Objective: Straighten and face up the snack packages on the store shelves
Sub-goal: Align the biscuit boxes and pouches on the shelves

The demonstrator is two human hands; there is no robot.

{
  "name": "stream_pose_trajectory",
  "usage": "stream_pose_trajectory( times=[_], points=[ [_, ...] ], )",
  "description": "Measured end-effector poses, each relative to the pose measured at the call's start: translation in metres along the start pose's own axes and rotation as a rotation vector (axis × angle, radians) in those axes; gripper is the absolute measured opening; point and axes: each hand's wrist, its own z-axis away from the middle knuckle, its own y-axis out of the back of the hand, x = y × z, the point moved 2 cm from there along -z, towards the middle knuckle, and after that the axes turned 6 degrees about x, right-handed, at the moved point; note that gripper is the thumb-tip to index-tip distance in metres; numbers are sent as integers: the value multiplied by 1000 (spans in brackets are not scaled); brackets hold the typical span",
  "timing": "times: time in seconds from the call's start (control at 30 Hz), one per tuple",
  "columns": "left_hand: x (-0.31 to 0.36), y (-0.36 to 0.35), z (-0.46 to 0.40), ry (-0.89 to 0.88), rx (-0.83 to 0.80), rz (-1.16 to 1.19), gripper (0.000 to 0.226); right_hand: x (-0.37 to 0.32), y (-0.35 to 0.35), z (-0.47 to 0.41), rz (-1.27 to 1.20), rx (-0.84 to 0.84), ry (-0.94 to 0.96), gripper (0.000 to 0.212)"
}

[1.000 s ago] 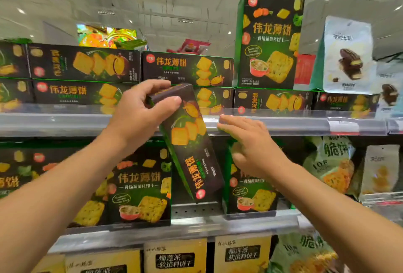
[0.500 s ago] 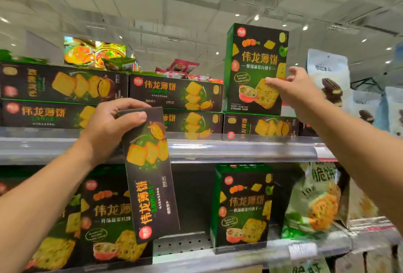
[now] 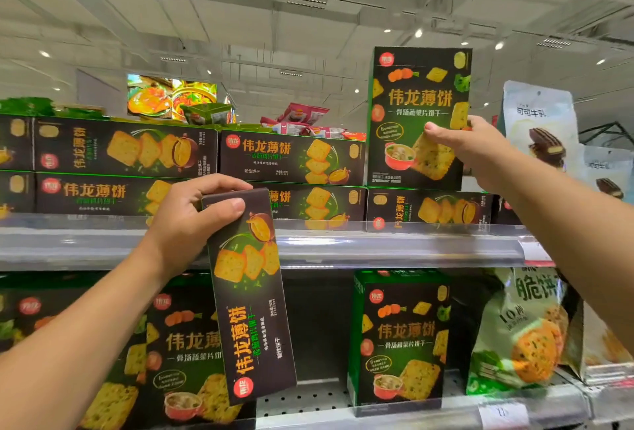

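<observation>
Right hand (image 3: 470, 148) has gone from just reaching to actually pinching the right edge of the tall cracker box (image 3: 417, 117) standing on the top shelf (image 3: 394, 246) stack. Left hand (image 3: 187, 223) still grips the slim cracker box (image 3: 252, 295) by its top end, hanging tilted in front of the shelves.

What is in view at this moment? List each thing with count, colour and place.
long flat boxes: several, black-green, stacked on upper shelf
held long box: one, black, upright before the shelf edge
tall box: one, green-black, upright atop the stack
lower tall boxes: at least two, green-black, lower shelf
white pouches: two, upper right
green bag: one, lower right
left hand: grips held long box's top
right hand: grips tall box's right edge
</observation>
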Motion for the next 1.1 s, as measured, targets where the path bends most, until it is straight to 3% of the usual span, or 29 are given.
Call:
stream_pose_trajectory(
  times=[0.1, 0.2, 0.33, 0.47, 0.7, 1.1],
  points=[
    [2, -1, 1, 11, 1, 9, 50, -6, 8, 1, 21, 16, -13, 67],
    [2, -2, 1, 3, 0, 1, 50, -17, 20, 9, 2, 5, 40, 38],
    [3, -2, 5, -17, -11, -50, 46, -38, 42, 38, -58, 16, 164, 48],
    [4, -1, 8, -38, -64, -137, 39, -48, 48, 100, -157, -143, 236, 38],
    [9, 43, 14, -12, -146, -252, 26, 15, 9, 201, -317, -224, 102, 44],
    [6, 67, 23, -24, -159, -272, 39, 93, -75, 248, -188, -218, -52, 48]
  ],
)
